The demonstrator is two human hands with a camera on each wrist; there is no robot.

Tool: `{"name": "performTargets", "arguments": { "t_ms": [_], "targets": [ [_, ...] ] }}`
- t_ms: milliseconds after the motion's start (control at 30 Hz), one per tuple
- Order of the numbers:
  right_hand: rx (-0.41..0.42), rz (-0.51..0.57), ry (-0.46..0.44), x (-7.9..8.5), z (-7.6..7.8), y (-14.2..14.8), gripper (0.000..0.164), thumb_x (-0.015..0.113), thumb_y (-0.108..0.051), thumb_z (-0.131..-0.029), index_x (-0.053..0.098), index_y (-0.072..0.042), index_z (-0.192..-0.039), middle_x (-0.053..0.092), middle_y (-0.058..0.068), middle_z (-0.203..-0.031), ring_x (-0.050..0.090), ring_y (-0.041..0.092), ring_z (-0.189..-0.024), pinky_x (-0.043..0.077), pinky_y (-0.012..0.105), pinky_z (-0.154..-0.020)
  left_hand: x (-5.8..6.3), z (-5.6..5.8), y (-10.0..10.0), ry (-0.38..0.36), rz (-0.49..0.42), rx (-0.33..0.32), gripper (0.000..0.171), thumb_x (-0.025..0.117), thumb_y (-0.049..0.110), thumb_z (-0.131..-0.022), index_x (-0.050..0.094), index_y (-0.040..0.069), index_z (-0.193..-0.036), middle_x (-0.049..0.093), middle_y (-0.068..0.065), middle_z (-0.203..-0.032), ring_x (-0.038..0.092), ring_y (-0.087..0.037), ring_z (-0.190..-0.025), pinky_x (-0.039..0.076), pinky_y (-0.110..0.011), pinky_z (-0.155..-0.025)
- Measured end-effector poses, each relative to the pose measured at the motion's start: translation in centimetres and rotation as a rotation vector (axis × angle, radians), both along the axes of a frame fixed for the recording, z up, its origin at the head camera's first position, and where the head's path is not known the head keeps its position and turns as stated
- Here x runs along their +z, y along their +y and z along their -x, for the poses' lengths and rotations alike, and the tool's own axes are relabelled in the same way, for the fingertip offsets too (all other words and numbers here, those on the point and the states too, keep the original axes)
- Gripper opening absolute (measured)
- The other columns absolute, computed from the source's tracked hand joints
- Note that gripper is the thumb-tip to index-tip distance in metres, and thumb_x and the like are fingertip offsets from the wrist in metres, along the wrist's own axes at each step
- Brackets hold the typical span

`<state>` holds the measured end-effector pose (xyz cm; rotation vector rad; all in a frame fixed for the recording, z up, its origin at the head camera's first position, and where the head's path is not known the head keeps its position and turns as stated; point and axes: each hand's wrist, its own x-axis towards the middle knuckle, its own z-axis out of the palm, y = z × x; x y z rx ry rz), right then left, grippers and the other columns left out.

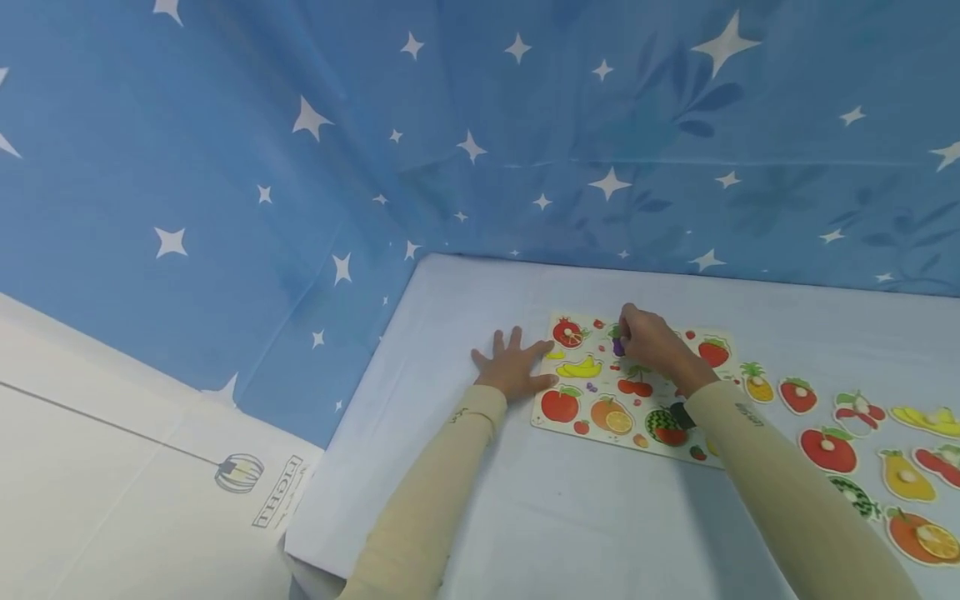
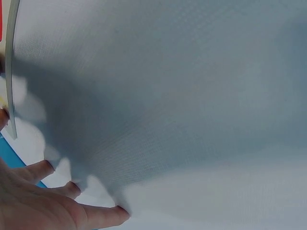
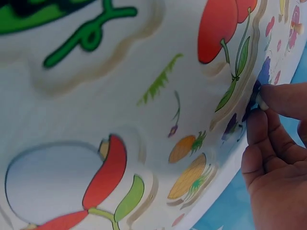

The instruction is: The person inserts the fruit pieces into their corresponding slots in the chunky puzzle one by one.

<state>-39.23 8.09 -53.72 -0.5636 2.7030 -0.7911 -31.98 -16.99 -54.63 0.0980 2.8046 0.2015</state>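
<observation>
A flat fruit puzzle board [image 1: 581, 427] lies on the table with fruit pictures and shallow cut-outs. My right hand [image 1: 654, 340] is over its upper middle, thumb and fingertip pinching the small pale knob of a purple grape piece [image 3: 253, 99]. The piece is low at the board's surface; whether it is seated is hidden by the fingers. My left hand [image 1: 510, 367] rests with fingers spread at the board's left edge, thumb and index finger touching it. In the left wrist view, the other fingertips of the left hand [image 2: 53, 203] press on the tablecloth beside the board edge [image 2: 10, 72].
Right of the board lie several loose knobbed fruit pieces, among them a pineapple [image 1: 757, 385], a strawberry [image 1: 797, 397], an apple [image 1: 827, 452], a pear [image 1: 906, 478] and an orange [image 1: 918, 533]. A blue star-patterned curtain [image 1: 525, 125] hangs behind the white-covered table [image 1: 555, 517].
</observation>
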Motion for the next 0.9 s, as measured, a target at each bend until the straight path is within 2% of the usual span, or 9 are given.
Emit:
{"name": "performTargets", "arguments": {
  "t_ms": [167, 267, 333, 433, 533, 633, 733, 900],
  "targets": [
    [-0.013, -0.001, 0.026, 0.1, -0.3, 0.6, 0.008, 0.053, -0.001, -0.094, 0.046, 0.0, -0.099, 0.054, 0.012, -0.084, 0.051, 0.026, -0.076, 0.043, 0.036, -0.066, 0.2, 0.1, 0.6, 0.002, -0.002, -0.009, 0.072, 0.054, 0.068, -0.087, 0.024, 0.051, -0.15, 0.005, -0.007, -0.165, 0.002, -0.042, -0.148, 0.014, -0.076, -0.103],
    [-0.033, 0.008, 0.018, 0.2, -0.6, 0.8, 0.012, 0.054, -0.002, -0.094, 0.046, -0.001, -0.103, 0.054, 0.013, -0.087, 0.051, 0.027, -0.079, 0.043, 0.037, -0.068, 0.4, 0.2, 0.9, -0.006, -0.007, -0.009, 0.072, 0.055, 0.068, -0.087, 0.025, 0.051, -0.15, 0.005, -0.007, -0.165, 0.002, -0.041, -0.148, 0.014, -0.076, -0.104],
    [-0.052, 0.015, 0.019, 0.3, -0.9, 1.0, 0.02, 0.057, -0.005, -0.094, 0.046, 0.0, -0.111, 0.056, 0.015, -0.095, 0.052, 0.029, -0.084, 0.046, 0.041, -0.072, 0.4, 0.2, 1.1, -0.007, -0.005, -0.015, 0.072, 0.055, 0.068, -0.087, 0.025, 0.051, -0.15, 0.006, -0.007, -0.165, 0.002, -0.041, -0.148, 0.014, -0.077, -0.103],
    [-0.064, 0.021, 0.057, 0.4, -1.1, 1.4, 0.044, 0.065, -0.013, -0.092, 0.045, -0.001, -0.128, 0.057, 0.021, -0.115, 0.054, 0.037, -0.102, 0.041, 0.052, -0.089, 0.1, 0.4, 1.1, 0.009, 0.0, -0.021, 0.071, 0.054, 0.069, -0.086, 0.026, 0.052, -0.149, 0.007, -0.007, -0.164, 0.003, -0.042, -0.148, 0.014, -0.077, -0.103],
    [-0.048, 0.015, 0.108, 0.4, -1.3, 1.8, 0.068, 0.072, -0.021, -0.088, 0.037, -0.004, -0.144, 0.046, 0.023, -0.141, 0.044, 0.043, -0.126, 0.028, 0.064, -0.1, -0.3, 0.5, 1.0, 0.024, -0.004, -0.018, 0.071, 0.055, 0.069, -0.086, 0.027, 0.052, -0.149, 0.008, -0.007, -0.164, 0.005, -0.042, -0.148, 0.015, -0.077, -0.102],
    [-0.031, 0.007, 0.112, 0.4, -1.5, 2.2, 0.083, 0.075, -0.024, -0.086, 0.028, -0.008, -0.152, 0.029, 0.021, -0.155, 0.028, 0.045, -0.14, 0.02, 0.07, -0.103, -0.5, 0.4, 0.8, 0.022, -0.022, -0.013, 0.071, 0.056, 0.068, -0.086, 0.028, 0.051, -0.149, 0.009, -0.008, -0.164, 0.004, -0.042, -0.148, 0.015, -0.078, -0.101],
    [-0.023, 0.021, 0.087, 0.6, -1.9, 2.9, 0.088, 0.075, -0.024, -0.086, 0.022, -0.01, -0.154, 0.018, 0.02, -0.16, 0.019, 0.046, -0.143, 0.014, 0.073, -0.105, -0.5, 0.3, 0.5, 0.014, -0.041, -0.008, 0.071, 0.057, 0.066, -0.086, 0.029, 0.05, -0.149, 0.008, -0.009, -0.164, 0.004, -0.043, -0.147, 0.014, -0.079, -0.101],
    [-0.005, 0.062, 0.077, 1.2, -2.7, 4.0, 0.086, 0.072, -0.022, -0.088, 0.02, -0.01, -0.155, 0.011, 0.022, -0.161, 0.015, 0.048, -0.144, 0.009, 0.074, -0.106, -0.7, 0.2, -0.1, 0.015, -0.035, 0.001, 0.07, 0.056, 0.067, -0.086, 0.029, 0.051, -0.149, 0.008, -0.008, -0.164, 0.004, -0.043, -0.147, 0.013, -0.079, -0.101]
  ]
}}
